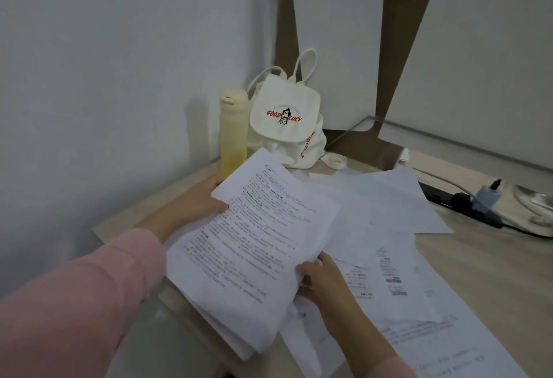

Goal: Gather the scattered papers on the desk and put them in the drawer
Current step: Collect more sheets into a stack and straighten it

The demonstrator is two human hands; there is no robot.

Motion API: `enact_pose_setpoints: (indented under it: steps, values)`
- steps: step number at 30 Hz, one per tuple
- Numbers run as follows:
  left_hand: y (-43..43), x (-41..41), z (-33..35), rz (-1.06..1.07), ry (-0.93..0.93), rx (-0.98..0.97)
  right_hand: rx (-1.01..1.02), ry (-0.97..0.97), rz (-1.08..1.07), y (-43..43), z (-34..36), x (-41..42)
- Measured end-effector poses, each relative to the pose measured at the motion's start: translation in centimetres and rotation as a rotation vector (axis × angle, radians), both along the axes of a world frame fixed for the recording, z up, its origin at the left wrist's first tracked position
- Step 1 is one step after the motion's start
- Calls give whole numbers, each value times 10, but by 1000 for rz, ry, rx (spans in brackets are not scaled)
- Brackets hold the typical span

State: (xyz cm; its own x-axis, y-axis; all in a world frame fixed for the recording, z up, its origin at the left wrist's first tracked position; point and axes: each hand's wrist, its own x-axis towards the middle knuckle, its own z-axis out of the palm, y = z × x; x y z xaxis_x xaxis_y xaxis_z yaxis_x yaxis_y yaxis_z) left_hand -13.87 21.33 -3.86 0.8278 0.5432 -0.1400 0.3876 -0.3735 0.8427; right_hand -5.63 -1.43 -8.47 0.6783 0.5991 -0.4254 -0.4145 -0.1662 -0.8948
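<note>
Pinching a thin stack of printed sheets [251,240] w/ both hands over the desk's [478,261] left edge, left hand [206,198] fingers closed on the far edge, right hand [320,280] on the near corner, the person holds light, floppy, slippery paper, prob. best gripped at opposite edges, w/ more loose sheets [398,201] lying alongside.

Premises: a study or home-office corner. A light wood desk [466,261] stands against plain white walls. Printed papers [398,213] lie scattered across its surface. Personal items sit at the back corner: a yellow bottle [233,132] and a small canvas bag [285,117] printed "GOOD LUCY". A black power strip [446,198] with a plugged-in adapter lies at right.
</note>
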Motion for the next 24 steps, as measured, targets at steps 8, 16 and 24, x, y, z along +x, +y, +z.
enact_pose_setpoints:
  steps: [8,16,24]
  values:
    - [14,12,-37,115,-58,-176,-44,-94,35,-3,-8,2]
    - [30,15,-55,164,221,49,-163,-104,31,3,-11,2]
    - [22,18,-42,133,281,-64,30,223,-147,9,-4,8]
